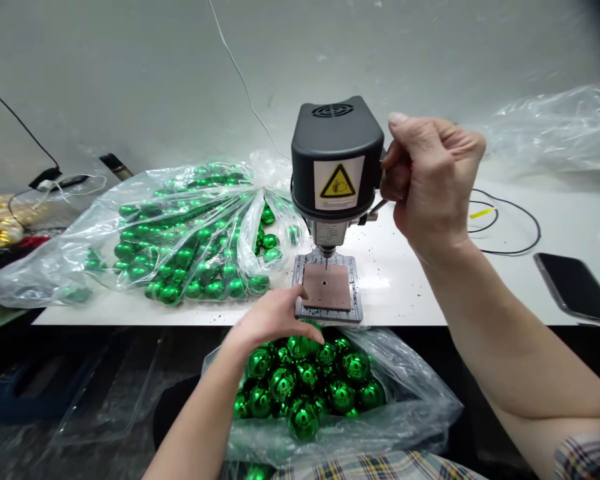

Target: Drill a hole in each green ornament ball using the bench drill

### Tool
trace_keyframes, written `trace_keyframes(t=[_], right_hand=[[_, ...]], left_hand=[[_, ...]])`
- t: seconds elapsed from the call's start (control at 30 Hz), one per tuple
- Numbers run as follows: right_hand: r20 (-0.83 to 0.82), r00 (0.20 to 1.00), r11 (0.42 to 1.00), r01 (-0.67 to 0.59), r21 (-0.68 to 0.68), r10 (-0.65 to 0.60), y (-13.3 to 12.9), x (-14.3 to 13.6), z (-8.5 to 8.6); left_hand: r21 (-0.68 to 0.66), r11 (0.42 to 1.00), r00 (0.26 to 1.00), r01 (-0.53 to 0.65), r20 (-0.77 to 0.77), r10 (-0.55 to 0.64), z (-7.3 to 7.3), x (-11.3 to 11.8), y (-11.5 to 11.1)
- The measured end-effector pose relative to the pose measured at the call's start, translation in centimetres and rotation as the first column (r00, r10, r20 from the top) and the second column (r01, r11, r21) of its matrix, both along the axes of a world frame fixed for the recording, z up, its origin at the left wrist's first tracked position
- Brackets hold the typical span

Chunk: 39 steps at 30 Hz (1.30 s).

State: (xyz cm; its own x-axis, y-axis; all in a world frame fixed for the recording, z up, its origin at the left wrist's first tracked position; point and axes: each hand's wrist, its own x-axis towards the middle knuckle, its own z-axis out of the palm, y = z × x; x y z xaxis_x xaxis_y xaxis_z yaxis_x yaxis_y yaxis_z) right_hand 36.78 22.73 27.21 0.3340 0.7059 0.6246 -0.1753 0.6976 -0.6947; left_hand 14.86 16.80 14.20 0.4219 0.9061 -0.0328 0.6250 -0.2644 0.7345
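Right hand: raised on the right of the drill press, this hand (430, 173) has its fingers clenched around the thin metal feed lever (377, 209), most of which they hide
Left hand: this hand (275, 317) reaches in low from the left, thumb and forefinger spread well apart with nothing seen gripped between them; the forefinger is at the plate's left edge, the thumb over the topmost ball, contact unclear
Drill press: a dark grey, boxy plastic-cased machine (336, 143) with a yellow triangular warning sticker (339, 185), standing near the front edge of the white table (405, 297)
Plate: a brown square plate with a small dark hole (327, 293) lies on the grey slotted metal base (356, 311), below the drill bit
Loose balls: shiny green round balls (307, 377) lie heaped in an open clear plastic bag (415, 380) just in front of the table edge
Bagged balls: more lie in a gathered clear plastic bag (100, 220) left of the press
Phone: a black, flat smartphone (577, 287), far right on the table
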Motion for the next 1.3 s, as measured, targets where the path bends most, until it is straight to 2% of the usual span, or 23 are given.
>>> trace_keyframes(t=[0.03, 0.1, 0.17, 0.2, 0.27, 0.37, 0.6, 0.77, 0.83, 0.87, 0.9, 0.93, 1.0, 1.03, 1.07, 1.13, 1.2, 1.3], right_hand=[[-0.005, 1.000, 1.000, -0.004, 0.006, 0.004, -0.1, 0.0, -0.1], [-0.001, 1.000, 1.000, 0.000, 0.021, 0.000, -0.2, 0.0, -0.2], [0.014, 1.000, 1.000, 0.016, 0.019, -0.016, -0.3, 0.0, -0.2], [0.020, 1.000, 1.000, 0.020, 0.015, -0.020, -0.4, 0.0, -0.2], [0.026, 0.999, 1.000, 0.022, 0.006, -0.022, -0.4, 0.0, -0.2], [0.035, 0.999, 1.000, 0.019, -0.011, -0.018, -0.4, 0.0, -0.2], [0.001, 1.000, 1.000, 0.016, 0.013, -0.016, -0.3, -0.2, -0.1], [-0.020, 1.000, 0.998, 0.015, 0.063, -0.014, 0.0, -0.3, -0.2], [-0.008, 1.000, 0.997, 0.026, 0.069, -0.025, 0.2, -0.2, -0.3], [0.009, 1.000, 0.997, 0.028, 0.070, -0.028, 0.3, -0.2, -0.4], [0.029, 0.999, 0.997, 0.033, 0.076, -0.036, 0.3, -0.2, -0.5], [0.046, 0.998, 0.996, 0.041, 0.085, -0.045, 0.4, -0.1, -0.5], [0.067, 0.996, 0.993, 0.057, 0.102, -0.065, 0.5, -0.1, -0.7], [0.067, 0.995, 0.992, 0.065, 0.104, -0.072, 0.5, -0.1, -0.7], [0.064, 0.995, 0.992, 0.070, 0.101, -0.077, 0.5, -0.1, -0.7], [0.067, 0.994, 0.994, 0.075, 0.084, -0.081, 0.4, -0.1, -0.7], [0.079, 0.994, 0.995, 0.072, 0.068, -0.078, 0.4, 0.0, -0.7], [0.085, 0.994, 0.996, 0.070, 0.059, -0.075, 0.4, 0.1, -0.7]], left_hand=[[0.006, 1.000, 0.999, 0.001, -0.038, -0.001, 0.9, -1.1, 1.0], [0.143, 0.974, 0.979, -0.174, -0.081, 0.187, 1.7, -2.7, 4.5], [0.307, 0.884, 0.896, -0.354, -0.160, 0.414, 1.1, -3.3, 8.9], [0.330, 0.872, 0.853, -0.361, -0.263, 0.452, 0.5, -3.3, 11.1], [0.299, 0.901, 0.820, -0.314, -0.393, 0.416, -1.1, -3.2, 14.5], [0.247, 0.928, 0.832, -0.281, -0.420, 0.363, -2.9, -3.4, 16.8], [0.195, 0.941, 0.878, -0.278, -0.346, 0.331, -4.0, -4.2, 16.3], [0.207, 0.915, 0.889, -0.347, -0.239, 0.391, -4.6, -3.4, 17.0], [0.214, 0.887, 0.890, -0.409, -0.119, 0.440, -4.2, -3.6, 16.7], [0.184, 0.872, 0.888, -0.454, 0.018, 0.459, -3.8, -3.8, 16.2], [0.118, 0.863, 0.863, -0.490, 0.201, 0.463, -3.4, -4.1, 15.6], [0.019, 0.866, 0.797, -0.499, 0.403, 0.450, -2.9, -4.4, 14.9], [-0.199, 0.894, 0.572, -0.401, 0.708, 0.414, -1.7, -4.9, 12.9], [-0.278, 0.904, 0.477, -0.325, 0.777, 0.411, -1.1, -5.0, 11.9], [-0.342, 0.904, 0.404, -0.258, 0.812, 0.422, -0.5, -5.0, 10.9], [-0.432, 0.886, 0.313, -0.166, 0.829, 0.463, 0.3, -4.5, 9.2], [-0.486, 0.864, 0.276, -0.127, 0.820, 0.502, 0.6, -3.8, 7.9], [-0.540, 0.837, 0.286, -0.095, 0.790, 0.542, 0.4, -2.4, 6.8]])
